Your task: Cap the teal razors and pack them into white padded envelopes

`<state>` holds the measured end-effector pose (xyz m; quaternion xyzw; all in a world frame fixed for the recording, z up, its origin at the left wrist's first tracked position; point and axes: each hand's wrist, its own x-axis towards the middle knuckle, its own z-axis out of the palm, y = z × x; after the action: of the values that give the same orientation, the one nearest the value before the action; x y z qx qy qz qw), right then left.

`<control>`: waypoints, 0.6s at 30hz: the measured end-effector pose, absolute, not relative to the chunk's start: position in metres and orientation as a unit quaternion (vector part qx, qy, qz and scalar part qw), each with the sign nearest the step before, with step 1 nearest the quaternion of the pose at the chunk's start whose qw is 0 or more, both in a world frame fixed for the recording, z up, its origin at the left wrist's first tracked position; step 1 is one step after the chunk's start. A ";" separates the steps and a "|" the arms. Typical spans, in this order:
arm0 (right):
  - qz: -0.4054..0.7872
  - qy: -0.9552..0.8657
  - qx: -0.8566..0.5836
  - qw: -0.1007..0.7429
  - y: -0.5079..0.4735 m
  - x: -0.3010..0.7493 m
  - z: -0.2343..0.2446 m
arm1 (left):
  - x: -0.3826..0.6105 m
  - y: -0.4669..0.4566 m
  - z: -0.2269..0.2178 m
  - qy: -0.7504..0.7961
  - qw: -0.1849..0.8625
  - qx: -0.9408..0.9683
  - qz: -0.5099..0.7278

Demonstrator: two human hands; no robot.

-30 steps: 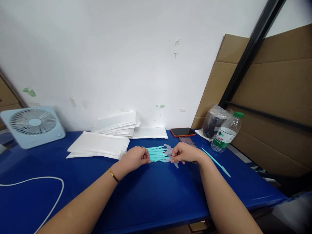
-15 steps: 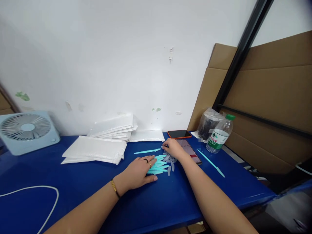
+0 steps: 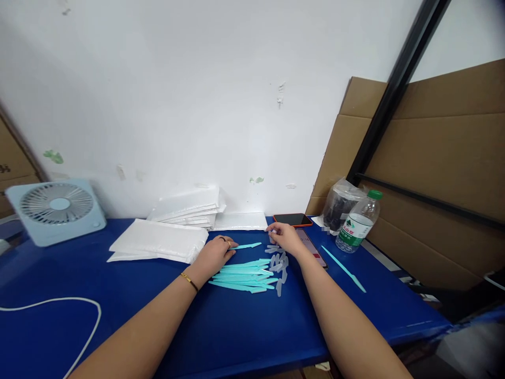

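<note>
My left hand [image 3: 217,252] has its fingers closed on the handle of a single turquoise eyebrow razor [image 3: 249,246], whose blade end points right. Between the fingertips of my right hand [image 3: 287,238] is a small clear plastic cap [image 3: 272,237], partly hidden by the fingers. Just in front of my hands lies a pile of turquoise eyebrow razors [image 3: 240,273], side by side with blade ends to the right. Loose clear caps [image 3: 279,263] are scattered beside those ends. One more eyebrow razor [image 3: 344,268] rests apart, right of my right forearm.
White padded mailers [image 3: 158,239] are stacked at the back left, near a light blue fan [image 3: 57,210]. Two phones, one a red-edged phone [image 3: 292,219], lie behind my right hand. A water bottle [image 3: 357,223] stands at right. A white cable [image 3: 90,321] curls at left.
My left hand has moved from the razor pile back and left onto the single razor, uncovering the pile. My right hand stays near the caps, lifted slightly toward the back.
</note>
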<state>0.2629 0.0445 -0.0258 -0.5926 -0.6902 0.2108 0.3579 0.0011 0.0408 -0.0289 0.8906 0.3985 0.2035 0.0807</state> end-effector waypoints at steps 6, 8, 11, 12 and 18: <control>0.415 -0.589 -0.535 0.441 0.047 0.271 -0.030 | 0.003 0.041 -0.025 0.453 0.108 0.860 0.209; 0.431 -0.585 -0.516 0.454 0.045 0.271 -0.028 | 0.004 0.041 -0.027 0.464 0.125 0.851 0.212; 0.444 -0.581 -0.490 0.475 0.040 0.267 -0.023 | 0.003 0.043 -0.033 0.467 0.138 0.847 0.212; 0.448 -0.579 -0.482 0.481 0.039 0.265 -0.021 | 0.003 0.043 -0.034 0.466 0.138 0.848 0.212; 0.477 -0.559 -0.460 0.498 0.032 0.259 -0.016 | 0.000 0.036 -0.027 0.462 0.137 0.841 0.245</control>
<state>0.2590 0.0322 -0.0160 -0.4602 -0.5595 0.4768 0.4978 -0.0002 0.0363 -0.0268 0.8412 0.4621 0.2449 0.1371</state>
